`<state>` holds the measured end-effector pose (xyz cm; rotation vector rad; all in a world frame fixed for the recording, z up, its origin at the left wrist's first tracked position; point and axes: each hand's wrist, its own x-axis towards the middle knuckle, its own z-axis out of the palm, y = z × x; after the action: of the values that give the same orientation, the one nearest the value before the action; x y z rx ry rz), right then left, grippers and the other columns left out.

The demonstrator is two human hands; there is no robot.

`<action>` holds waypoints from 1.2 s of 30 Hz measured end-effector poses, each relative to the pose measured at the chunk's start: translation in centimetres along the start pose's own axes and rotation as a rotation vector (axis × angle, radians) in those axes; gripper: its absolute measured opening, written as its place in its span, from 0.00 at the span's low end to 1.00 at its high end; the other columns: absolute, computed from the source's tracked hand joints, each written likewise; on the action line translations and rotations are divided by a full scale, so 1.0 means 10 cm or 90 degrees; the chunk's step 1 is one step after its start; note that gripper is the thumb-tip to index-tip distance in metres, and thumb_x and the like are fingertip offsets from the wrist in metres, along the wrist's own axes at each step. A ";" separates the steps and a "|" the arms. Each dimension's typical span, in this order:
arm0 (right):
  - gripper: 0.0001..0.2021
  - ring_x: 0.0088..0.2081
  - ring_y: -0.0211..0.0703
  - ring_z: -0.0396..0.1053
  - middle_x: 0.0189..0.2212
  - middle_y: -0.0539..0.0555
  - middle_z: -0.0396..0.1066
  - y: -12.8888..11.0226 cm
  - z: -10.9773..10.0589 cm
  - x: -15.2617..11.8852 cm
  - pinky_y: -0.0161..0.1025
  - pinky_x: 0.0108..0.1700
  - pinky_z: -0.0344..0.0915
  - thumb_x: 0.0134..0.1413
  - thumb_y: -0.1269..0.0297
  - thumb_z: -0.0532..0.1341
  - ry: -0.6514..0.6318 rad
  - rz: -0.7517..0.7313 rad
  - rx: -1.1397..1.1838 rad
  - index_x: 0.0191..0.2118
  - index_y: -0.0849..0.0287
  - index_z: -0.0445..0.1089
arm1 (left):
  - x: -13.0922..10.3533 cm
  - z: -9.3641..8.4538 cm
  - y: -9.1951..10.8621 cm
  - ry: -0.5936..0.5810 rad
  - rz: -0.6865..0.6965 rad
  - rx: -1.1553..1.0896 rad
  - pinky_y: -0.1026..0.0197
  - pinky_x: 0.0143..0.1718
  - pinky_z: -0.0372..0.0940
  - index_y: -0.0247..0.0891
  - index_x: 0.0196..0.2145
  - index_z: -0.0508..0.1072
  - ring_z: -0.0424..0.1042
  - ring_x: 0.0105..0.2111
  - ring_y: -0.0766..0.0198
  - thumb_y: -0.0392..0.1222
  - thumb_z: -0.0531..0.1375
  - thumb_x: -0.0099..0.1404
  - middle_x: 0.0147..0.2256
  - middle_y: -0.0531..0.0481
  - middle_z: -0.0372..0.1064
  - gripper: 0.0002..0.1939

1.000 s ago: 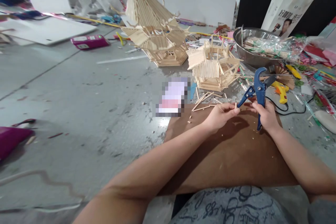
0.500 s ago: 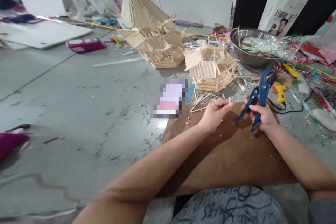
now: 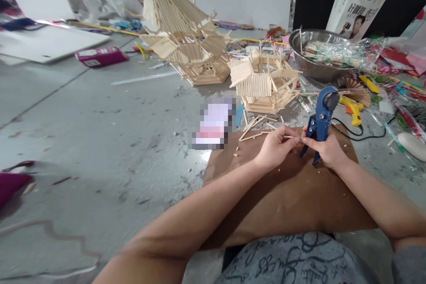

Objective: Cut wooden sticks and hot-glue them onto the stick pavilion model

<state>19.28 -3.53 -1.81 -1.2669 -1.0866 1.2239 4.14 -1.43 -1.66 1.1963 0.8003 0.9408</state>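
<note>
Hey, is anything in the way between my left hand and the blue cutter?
Yes: your right hand, which holds the blue cutter, has its thumb between the cutter and your left hand. Nothing else visible blocks that gap.

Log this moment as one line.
left hand: pinching thin stick | right hand: holding blue cutter | below: brown board | nearby: smaller wooden model, glue gun

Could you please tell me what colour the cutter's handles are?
The cutter's handles are blue, best seen in the head view.
</note>
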 end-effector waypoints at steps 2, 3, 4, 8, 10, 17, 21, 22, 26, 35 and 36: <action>0.13 0.31 0.39 0.68 0.27 0.49 0.70 -0.01 0.00 -0.01 0.41 0.40 0.64 0.33 0.60 0.68 -0.001 0.004 -0.017 0.29 0.58 0.70 | 0.01 -0.01 -0.02 -0.004 0.007 0.021 0.68 0.20 0.60 0.35 0.25 0.64 0.64 0.17 0.73 0.48 0.63 0.51 0.19 0.56 0.66 0.15; 0.13 0.31 0.39 0.68 0.27 0.49 0.70 0.00 0.00 -0.01 0.41 0.41 0.64 0.33 0.60 0.68 0.005 0.003 -0.021 0.29 0.58 0.70 | 0.01 -0.01 -0.03 -0.006 0.013 0.035 0.68 0.20 0.59 0.34 0.25 0.64 0.63 0.17 0.73 0.49 0.62 0.51 0.18 0.56 0.65 0.15; 0.13 0.32 0.40 0.68 0.27 0.49 0.71 0.00 0.00 -0.01 0.41 0.41 0.64 0.33 0.60 0.68 0.010 0.000 -0.021 0.29 0.58 0.70 | 0.02 -0.01 -0.04 -0.008 0.020 0.052 0.68 0.19 0.58 0.34 0.25 0.64 0.62 0.17 0.73 0.48 0.62 0.51 0.18 0.56 0.64 0.14; 0.13 0.31 0.40 0.68 0.28 0.49 0.71 0.02 0.01 0.00 0.41 0.40 0.65 0.35 0.61 0.67 0.010 -0.015 -0.008 0.31 0.58 0.71 | 0.01 0.01 -0.08 -0.022 0.044 0.109 0.68 0.22 0.59 0.35 0.26 0.64 0.63 0.19 0.73 0.46 0.59 0.55 0.20 0.55 0.64 0.12; 0.12 0.29 0.38 0.68 0.27 0.49 0.71 0.00 -0.01 0.01 0.40 0.37 0.66 0.34 0.63 0.67 0.028 -0.015 0.004 0.31 0.59 0.70 | -0.03 0.04 -0.09 0.000 0.064 0.151 0.66 0.25 0.61 0.35 0.30 0.63 0.66 0.23 0.70 0.46 0.57 0.57 0.24 0.53 0.67 0.10; 0.12 0.23 0.34 0.66 0.22 0.44 0.67 -0.27 -0.37 0.23 0.36 0.30 0.67 0.31 0.69 0.68 0.157 -0.077 0.205 0.28 0.58 0.68 | -0.37 0.32 -0.14 -0.317 0.307 0.561 0.57 0.44 0.63 0.33 0.43 0.67 0.69 0.41 0.59 0.45 0.52 0.61 0.40 0.41 0.70 0.16; 0.10 0.23 0.32 0.65 0.21 0.43 0.65 -0.38 -0.54 0.35 0.35 0.28 0.67 0.31 0.71 0.66 0.191 -0.091 0.270 0.26 0.57 0.68 | -0.51 0.67 -0.35 -0.566 0.489 0.665 0.49 0.55 0.53 0.31 0.54 0.61 0.54 0.57 0.51 0.53 0.50 0.61 0.57 0.38 0.56 0.29; 0.10 0.23 0.32 0.65 0.20 0.43 0.65 -0.39 -0.56 0.36 0.35 0.28 0.67 0.31 0.71 0.66 0.191 -0.091 0.271 0.26 0.57 0.67 | -0.52 0.75 -0.41 -0.603 0.509 0.677 0.47 0.55 0.52 0.31 0.56 0.60 0.53 0.58 0.52 0.53 0.49 0.62 0.58 0.40 0.55 0.30; 0.10 0.24 0.32 0.65 0.21 0.44 0.65 -0.44 -0.55 0.36 0.35 0.30 0.67 0.33 0.71 0.65 0.162 -0.100 0.258 0.27 0.58 0.67 | -0.44 0.95 -0.55 -0.674 0.534 0.712 0.44 0.57 0.47 0.38 0.55 0.63 0.51 0.59 0.54 0.55 0.47 0.62 0.58 0.44 0.54 0.28; 0.10 0.26 0.35 0.65 0.25 0.45 0.63 -0.60 -0.52 0.30 0.41 0.36 0.67 0.36 0.67 0.65 0.106 -0.149 0.150 0.29 0.55 0.66 | 0.63 0.43 -0.42 -0.457 0.417 0.895 0.40 0.55 0.46 0.45 0.57 0.59 0.48 0.60 0.49 0.56 0.45 0.63 0.60 0.43 0.50 0.27; 0.09 0.26 0.35 0.66 0.25 0.45 0.63 -0.62 -0.51 0.30 0.42 0.36 0.67 0.36 0.66 0.64 0.103 -0.155 0.145 0.29 0.55 0.66 | 0.75 0.33 -0.39 -0.420 0.396 0.922 0.40 0.54 0.46 0.45 0.56 0.60 0.49 0.60 0.48 0.56 0.45 0.63 0.60 0.43 0.51 0.27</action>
<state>24.91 -0.51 3.91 -1.0091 -0.9258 1.0115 10.84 3.68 -4.96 2.9334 0.4846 0.2166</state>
